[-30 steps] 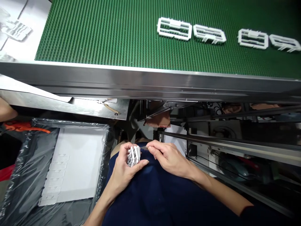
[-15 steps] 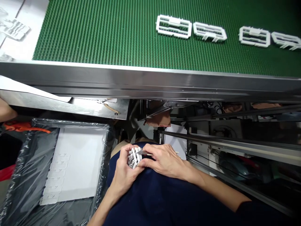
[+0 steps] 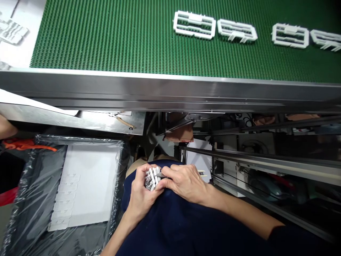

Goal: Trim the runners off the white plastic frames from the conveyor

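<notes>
My left hand (image 3: 141, 188) is wrapped round a small bundle of white plastic parts (image 3: 152, 179) at my lap. From the right, my right hand (image 3: 183, 183) is closed round a pair of pliers with pale handles (image 3: 201, 173). The metal tip touches or lies right beside the white parts, and most of the tool is hidden by my fingers. Above, on a green ribbed belt (image 3: 106, 39), lie several white plastic frames (image 3: 194, 25).
A metal rail (image 3: 160, 89) edges the belt. Below left, a plastic-wrapped tray (image 3: 34, 192) holds a white sheet with flat clear pieces. Another pair of pliers (image 3: 124, 122) lies on a metal shelf. A person's arm (image 3: 6, 127) shows at the left edge.
My right hand has turned slightly, and more of the pliers' handles shows behind it. The view has shifted a little, so the belt and its frames appear slightly higher.
</notes>
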{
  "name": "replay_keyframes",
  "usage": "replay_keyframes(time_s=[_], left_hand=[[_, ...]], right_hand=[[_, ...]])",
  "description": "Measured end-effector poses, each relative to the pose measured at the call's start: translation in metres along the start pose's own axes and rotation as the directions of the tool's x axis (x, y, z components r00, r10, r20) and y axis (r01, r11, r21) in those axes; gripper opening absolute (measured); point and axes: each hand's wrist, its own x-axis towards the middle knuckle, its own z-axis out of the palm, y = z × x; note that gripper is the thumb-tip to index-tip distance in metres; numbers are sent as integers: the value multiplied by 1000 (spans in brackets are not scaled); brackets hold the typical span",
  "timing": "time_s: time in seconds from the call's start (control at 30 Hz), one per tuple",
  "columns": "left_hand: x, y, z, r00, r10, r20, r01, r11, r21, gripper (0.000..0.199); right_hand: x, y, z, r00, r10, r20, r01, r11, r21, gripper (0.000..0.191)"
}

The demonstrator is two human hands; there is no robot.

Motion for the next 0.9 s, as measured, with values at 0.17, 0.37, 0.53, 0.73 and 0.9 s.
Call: replay_keyframes(time_s=[0.17, 0.37, 0.53, 0.73, 0.9], left_hand=[[-1, 0, 1, 1000, -10, 0, 10, 1000, -11, 45], [0, 2, 2, 1000, -13, -6, 13, 1000, -14, 44], [-1, 3, 3, 1000, -13, -10, 13, 1000, 5, 43], [-1, 3, 2, 1000, -19, 1, 19, 1000, 8, 43], [-1, 2, 3, 1000, 1, 11, -1, 1000, 16, 41]], right_hand=[[-2, -1, 3, 999, 19, -31, -20, 999, -36, 50], [-3, -3, 2, 999, 20, -41, -23, 998, -61, 48], [-3, -5, 0, 999, 42, -33, -44, 996, -73, 50], [-6, -6, 0, 997, 65, -34, -67, 996, -61, 50], [-7, -6, 2, 996, 82, -47, -84, 995, -57, 48]])
